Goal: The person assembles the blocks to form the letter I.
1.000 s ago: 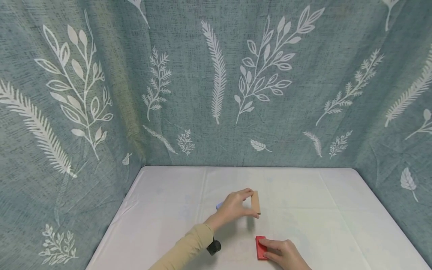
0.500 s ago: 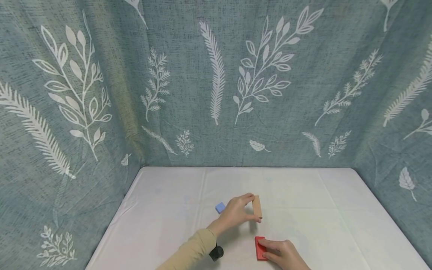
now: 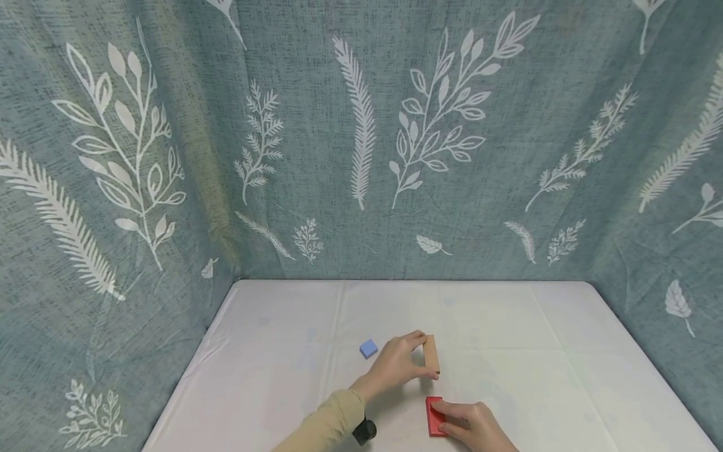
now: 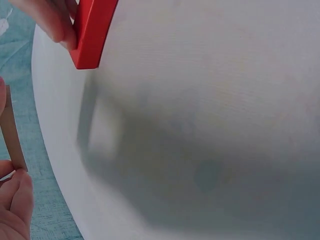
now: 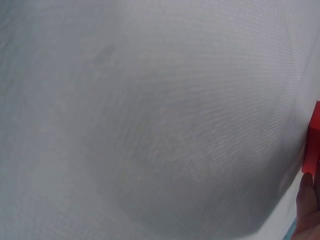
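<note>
My left hand (image 3: 394, 364) pinches a flat tan wooden block (image 3: 431, 353) by its two ends, thumb at the near end and fingers at the far end. It holds the block above the table, beyond a red rectangular block (image 3: 433, 428). My right hand (image 3: 473, 422) grips that red block from its right side, thumb and finger on it. In the left wrist view the tan block (image 4: 12, 135) appears at the left edge, with the red block (image 4: 92, 37) at the top. Only part of the red block (image 5: 313, 145) shows in the right wrist view.
A small blue block (image 3: 368, 348) lies on the white-covered table (image 3: 271, 370), left of my left hand. A black device (image 3: 364, 431) shows at my left wrist. A green leaf-patterned curtain (image 3: 316, 157) hangs behind the table and along both sides.
My left hand has come nearer with the tan block, towards the red block, uncovering the blue block. The right hand and the red block have stayed in place.
</note>
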A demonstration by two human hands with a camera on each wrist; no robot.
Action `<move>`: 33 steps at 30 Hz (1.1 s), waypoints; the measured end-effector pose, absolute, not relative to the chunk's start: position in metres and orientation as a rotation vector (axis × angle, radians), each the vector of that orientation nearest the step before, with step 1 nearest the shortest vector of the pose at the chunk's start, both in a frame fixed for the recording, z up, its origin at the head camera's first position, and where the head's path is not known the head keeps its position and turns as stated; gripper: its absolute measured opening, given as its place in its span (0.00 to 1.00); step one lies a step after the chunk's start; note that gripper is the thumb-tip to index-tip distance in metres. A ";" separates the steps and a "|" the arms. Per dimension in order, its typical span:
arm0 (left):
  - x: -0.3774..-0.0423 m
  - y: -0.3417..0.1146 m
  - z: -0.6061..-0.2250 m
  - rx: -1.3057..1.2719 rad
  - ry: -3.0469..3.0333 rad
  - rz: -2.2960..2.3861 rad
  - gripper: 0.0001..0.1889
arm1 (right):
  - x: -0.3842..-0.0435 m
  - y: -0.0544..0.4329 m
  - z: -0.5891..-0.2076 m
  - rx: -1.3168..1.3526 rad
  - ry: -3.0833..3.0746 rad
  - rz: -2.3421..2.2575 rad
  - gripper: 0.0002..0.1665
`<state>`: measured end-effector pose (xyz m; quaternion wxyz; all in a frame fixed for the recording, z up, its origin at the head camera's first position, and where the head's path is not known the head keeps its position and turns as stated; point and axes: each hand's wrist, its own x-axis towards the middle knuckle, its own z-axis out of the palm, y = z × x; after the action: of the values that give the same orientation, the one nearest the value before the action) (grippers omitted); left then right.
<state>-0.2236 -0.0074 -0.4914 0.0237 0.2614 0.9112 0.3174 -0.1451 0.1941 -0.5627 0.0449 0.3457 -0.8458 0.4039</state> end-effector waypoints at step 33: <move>-0.213 -0.001 -0.516 0.801 2.849 0.932 0.36 | -0.144 0.193 -0.562 1.049 -2.587 1.259 0.20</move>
<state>-0.2127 -0.0011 -0.5162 0.0195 0.2580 0.9181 0.3003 -0.1436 0.1930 -0.5624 0.0397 0.3422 -0.8441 0.4109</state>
